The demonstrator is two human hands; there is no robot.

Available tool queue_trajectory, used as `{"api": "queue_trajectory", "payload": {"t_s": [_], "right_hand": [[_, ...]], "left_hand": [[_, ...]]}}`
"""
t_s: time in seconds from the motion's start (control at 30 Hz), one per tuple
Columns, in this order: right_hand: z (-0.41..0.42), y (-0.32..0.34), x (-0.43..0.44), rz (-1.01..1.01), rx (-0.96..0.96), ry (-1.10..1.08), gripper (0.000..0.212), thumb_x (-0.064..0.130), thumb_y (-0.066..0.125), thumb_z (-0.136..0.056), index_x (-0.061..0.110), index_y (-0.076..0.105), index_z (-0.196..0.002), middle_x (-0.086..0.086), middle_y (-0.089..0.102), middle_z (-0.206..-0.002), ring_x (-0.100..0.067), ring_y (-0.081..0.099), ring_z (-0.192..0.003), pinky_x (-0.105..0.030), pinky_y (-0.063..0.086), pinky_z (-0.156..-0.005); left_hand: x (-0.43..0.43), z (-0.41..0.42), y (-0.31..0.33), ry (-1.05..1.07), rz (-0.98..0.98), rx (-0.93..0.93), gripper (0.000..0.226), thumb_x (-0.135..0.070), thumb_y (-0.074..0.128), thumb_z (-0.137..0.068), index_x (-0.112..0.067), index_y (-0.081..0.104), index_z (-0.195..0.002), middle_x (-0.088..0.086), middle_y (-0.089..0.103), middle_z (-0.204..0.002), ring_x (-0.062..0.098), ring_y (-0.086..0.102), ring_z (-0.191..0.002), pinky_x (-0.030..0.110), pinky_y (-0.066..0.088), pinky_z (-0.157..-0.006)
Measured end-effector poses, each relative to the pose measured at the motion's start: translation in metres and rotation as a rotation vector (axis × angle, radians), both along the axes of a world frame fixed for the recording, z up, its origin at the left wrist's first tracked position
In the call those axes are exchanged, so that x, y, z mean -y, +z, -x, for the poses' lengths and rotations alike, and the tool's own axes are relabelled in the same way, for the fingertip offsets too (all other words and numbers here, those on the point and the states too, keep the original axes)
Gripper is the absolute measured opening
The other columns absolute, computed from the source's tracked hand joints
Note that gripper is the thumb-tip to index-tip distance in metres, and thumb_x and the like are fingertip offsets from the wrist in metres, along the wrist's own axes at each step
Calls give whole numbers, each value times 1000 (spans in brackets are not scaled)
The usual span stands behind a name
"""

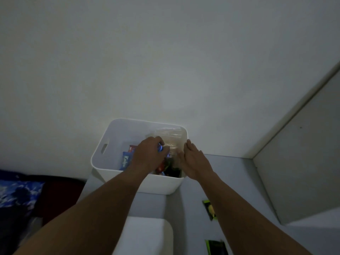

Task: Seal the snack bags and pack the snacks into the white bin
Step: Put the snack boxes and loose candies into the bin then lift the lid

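The left hand [147,153] reaches down into the white bin [104,159], its fingers curled together around the top of a clear plastic bag [170,134], with something small and blue showing between the fingertips; what that blue thing is cannot be told in the dim light. The grip looks meant to steady the bag or press it down among the other snacks. The right hand [193,161] is spread flat, fingers straight and holding nothing, set against the right rim of the bin, probably to keep it from sliding while the other hand works inside. Under the left hand lie a blue packet [126,161] with white lettering, a red packet [132,148] behind it, and darker wrappers toward the near right corner, so the bin is already partly filled. The bin stands at the far end of a grey table [230,177], close to the wall, with an oval handle slot in its left side. Nearer on the table, to the right of the right forearm, two green packets remain outside: one [209,210] near the arm and another [216,247] at the bottom edge, so packing seems unfinished. A white object [147,234] sits near the viewer, and a dark blue patterned cloth [16,192] lies off to the left.
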State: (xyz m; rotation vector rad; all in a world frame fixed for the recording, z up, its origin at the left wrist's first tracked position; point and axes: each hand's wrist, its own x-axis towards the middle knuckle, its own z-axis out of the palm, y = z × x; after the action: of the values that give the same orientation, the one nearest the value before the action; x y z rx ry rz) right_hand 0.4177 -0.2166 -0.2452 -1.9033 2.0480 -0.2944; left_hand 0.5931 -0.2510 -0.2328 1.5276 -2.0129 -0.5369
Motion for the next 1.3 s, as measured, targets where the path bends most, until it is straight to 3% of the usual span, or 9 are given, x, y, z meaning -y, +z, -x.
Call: {"api": "queue_trajectory", "payload": {"t_s": [0.1,0.27,0.37,0.5,0.67,0.87,1.1,1.2,1.3], "right_hand": [[-1,4,-3,-15,37,0,57,43,16,-105,13,20,-154,-8,16,-163,-24,21,-149,-48,17,-120],[3,12,-15,-47,74,56,53,37,22,-107,11,25,-153,-11,17,-162,-25,21,-148,-46,19,-121],[12,15,-26,-54,82,90,54,40,22,-106,11,28,-151,-11,20,-162,-25,21,-148,-45,23,-119],[37,18,-51,-107,90,48,66,51,21,-103,13,13,-156,-8,5,-165,-22,9,-152,-45,14,-122],[96,1,-107,-139,86,-38,65,52,23,-103,16,17,-156,-8,9,-165,-21,9,-152,-47,13,-122],[169,-65,-179,-245,-25,-136,61,50,25,-103,23,14,-156,-9,5,-165,-25,3,-152,-52,10,-121],[204,-148,-233,-292,-32,-244,72,67,24,-95,38,-5,-155,-11,-12,-164,-34,-13,-150,-59,-4,-117],[206,-165,-235,-172,-49,-184,66,62,19,-98,39,-4,-155,-9,-9,-165,-31,-13,-151,-57,-6,-118],[211,-173,-227,-73,-11,-136,59,54,14,-100,37,5,-156,-3,-7,-165,-27,-10,-152,-54,-3,-121]], "left_hand": [[-7,7,-6,-50,-41,99,40,-47,55,-93,-16,64,-118,5,67,-117,22,60,-105,32,45,-92],[-26,3,-11,-71,28,185,36,-46,52,-96,-20,62,-119,2,67,-121,19,62,-107,30,46,-94],[-45,4,-11,-59,99,247,41,-48,48,-96,-19,60,-123,2,66,-125,21,60,-113,35,46,-101],[-80,18,-12,-19,253,362,50,-53,41,-95,-15,59,-123,6,63,-127,26,54,-120,45,43,-104],[-146,67,-34,-74,406,337,59,-45,47,-97,-4,50,-139,15,55,-140,32,47,-133,48,34,-114],[-201,132,-98,-253,257,338,70,-48,42,-98,-5,29,-151,14,39,-154,28,32,-145,48,30,-117],[-212,175,-166,-406,57,492,101,-83,32,-79,-25,6,-157,13,9,-164,40,6,-150,60,16,-117],[-202,186,-183,-451,93,564,101,-90,26,-75,-32,11,-156,14,6,-164,45,5,-148,65,11,-115],[-193,194,-198,-514,151,600,84,-84,25,-82,-38,21,-153,16,15,-162,48,14,-146,66,13,-114]]}}
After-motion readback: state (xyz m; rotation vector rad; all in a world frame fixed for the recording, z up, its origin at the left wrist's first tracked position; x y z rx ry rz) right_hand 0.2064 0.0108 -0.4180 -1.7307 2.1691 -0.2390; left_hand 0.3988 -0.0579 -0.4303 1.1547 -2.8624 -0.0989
